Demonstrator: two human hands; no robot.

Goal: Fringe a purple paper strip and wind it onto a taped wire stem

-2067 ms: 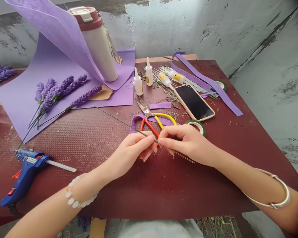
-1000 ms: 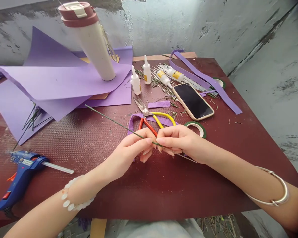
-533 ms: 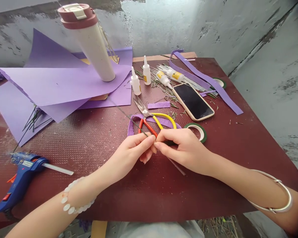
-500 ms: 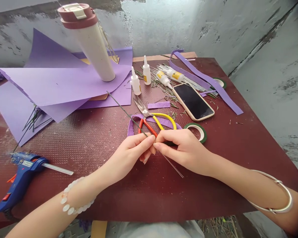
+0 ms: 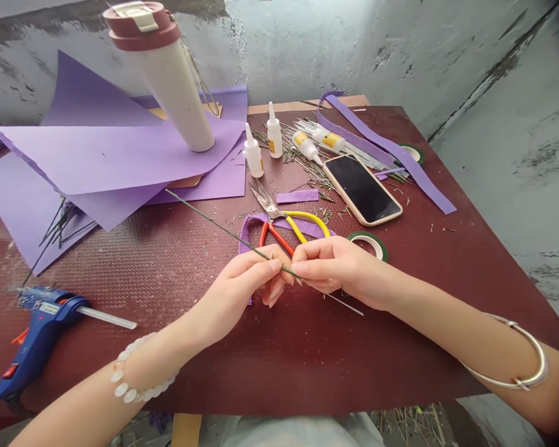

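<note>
On my feed, the left hand (image 5: 240, 280) was grasping a green-wrapped floral wire (image 5: 223, 226) between thumb and fingertips, its other fingers curled under. The right hand (image 5: 338, 266) was pinching the same wire just beside it, with the two hands almost touching at the center of the frame. The wire ran from the upper left, over a purple paper strip (image 5: 246, 241), and its bare metal end stuck out at the lower right, past the right hand, above the maroon tabletop (image 5: 307, 372).

Directly beyond the hands lay scissors (image 5: 271, 210) with red and yellow handles, resting on that strip. To the right were a roll of green floral tape (image 5: 368, 244) and a phone (image 5: 361, 189), face up. Two glue bottles (image 5: 253, 158) (image 5: 274, 136) stood upright at upper center, among scattered green clippings (image 5: 298, 152). Sheets of lilac paper (image 5: 121, 158) filled the upper left, with a white tumbler (image 5: 177, 93) leaning on them. A blue hot glue gun (image 5: 41, 335) lay at the lower left, well apart from the hands.
</note>
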